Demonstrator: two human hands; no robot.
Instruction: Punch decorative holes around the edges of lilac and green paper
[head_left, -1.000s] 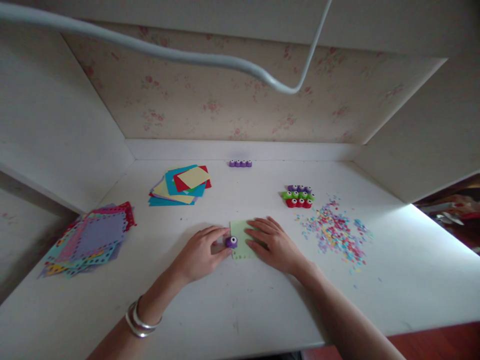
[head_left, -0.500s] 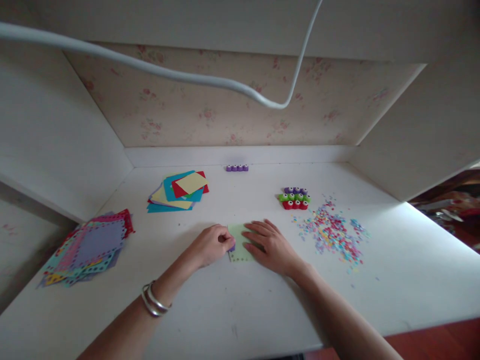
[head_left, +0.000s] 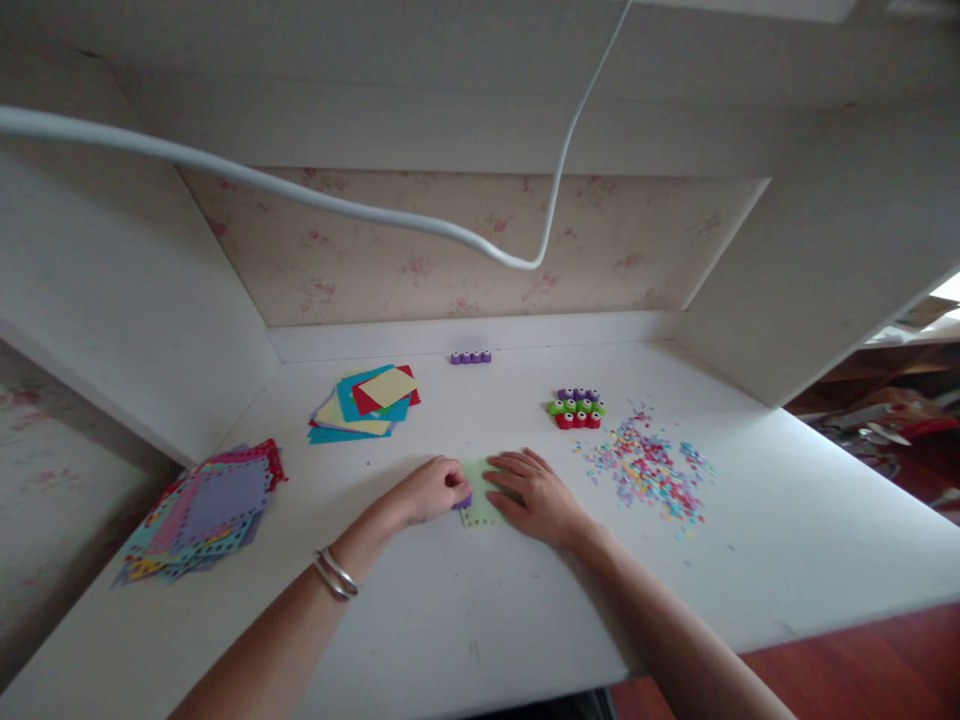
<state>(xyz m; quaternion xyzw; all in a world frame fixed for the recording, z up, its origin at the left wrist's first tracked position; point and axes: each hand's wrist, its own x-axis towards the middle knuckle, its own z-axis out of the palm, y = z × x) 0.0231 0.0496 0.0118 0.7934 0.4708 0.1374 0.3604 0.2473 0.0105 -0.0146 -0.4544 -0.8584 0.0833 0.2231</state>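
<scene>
A small pale green paper sheet (head_left: 477,490) lies flat on the white desk (head_left: 480,600), with small holes along its near edge. My left hand (head_left: 431,489) is closed over a small purple hole punch (head_left: 464,502) at the sheet's left edge; only a sliver of the punch shows under the fingers. My right hand (head_left: 531,495) lies flat on the right part of the sheet, fingers stretched out and pointing left.
A fan of plain coloured sheets (head_left: 365,401) lies at the back left, and a pile of punched sheets (head_left: 208,507) at the left edge. A row of purple punches (head_left: 471,357) sits at the back wall. Red, green and purple punches (head_left: 575,408) stand beside scattered confetti (head_left: 646,466). A white cable (head_left: 375,212) hangs overhead.
My left hand has closed over the purple punch, which was uncovered a second ago. The camera has tilted upward, so everything sits lower in view. My right hand stays flat on the sheet.
</scene>
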